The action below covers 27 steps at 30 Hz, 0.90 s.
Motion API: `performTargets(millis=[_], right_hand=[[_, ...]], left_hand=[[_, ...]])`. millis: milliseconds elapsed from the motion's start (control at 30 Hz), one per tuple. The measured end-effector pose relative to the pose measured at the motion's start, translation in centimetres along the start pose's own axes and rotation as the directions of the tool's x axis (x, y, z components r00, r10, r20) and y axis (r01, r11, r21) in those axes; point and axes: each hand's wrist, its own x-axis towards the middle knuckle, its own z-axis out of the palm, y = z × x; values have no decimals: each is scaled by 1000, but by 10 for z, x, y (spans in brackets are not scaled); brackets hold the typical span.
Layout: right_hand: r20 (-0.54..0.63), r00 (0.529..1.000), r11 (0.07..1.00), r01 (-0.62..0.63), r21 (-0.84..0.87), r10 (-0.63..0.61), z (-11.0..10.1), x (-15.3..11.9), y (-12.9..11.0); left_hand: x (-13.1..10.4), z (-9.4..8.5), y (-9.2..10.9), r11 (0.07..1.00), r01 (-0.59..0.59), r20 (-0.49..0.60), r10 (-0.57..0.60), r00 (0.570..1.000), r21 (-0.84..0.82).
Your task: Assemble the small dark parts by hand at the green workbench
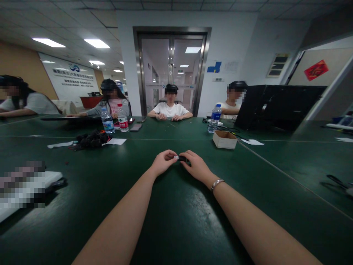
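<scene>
Just above the green table (pixel 176 221), a small slim cylinder (pixel 181 158) is held between my two hands. Its body is black and its left end is silver; it is too small for me to tell its kind. My left hand (pixel 162 162) pinches the silver end between thumb and fingertips. The black part lies in the closed fingers of my right hand (pixel 196 165), which partly hide it. A silver bracelet (pixel 217 184) circles my right wrist.
Beyond my right hand stands an open cardboard box (pixel 224 140) near a blue-labelled water bottle (pixel 214 118). Two bottles (pixel 107 120) and a black tangled bundle (pixel 92 140) are at far left. A blurred white object (pixel 52 180) lies left. Several people sit around the table.
</scene>
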Motion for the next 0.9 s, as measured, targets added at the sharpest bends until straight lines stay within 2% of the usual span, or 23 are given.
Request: performTargets(millis=[267,700,800,900], right_hand=[[13,1000,1000,2,-10,-2,2,-1,2],[-1,1000,1000,-14,-24,14,-1,-1,0],[-4,1000,999,-19,-28,19,-2,-1,0],[-4,1000,999,-25,-30,25,-1,-1,0]], left_hand=[[-1,-3,6,999,29,17,-29,999,16],[2,0,0,991,64,3,-64,998,-121],[4,0,-3,995,96,-13,-96,995,-12],[4,-1,-5,985,101,24,-105,994,137]])
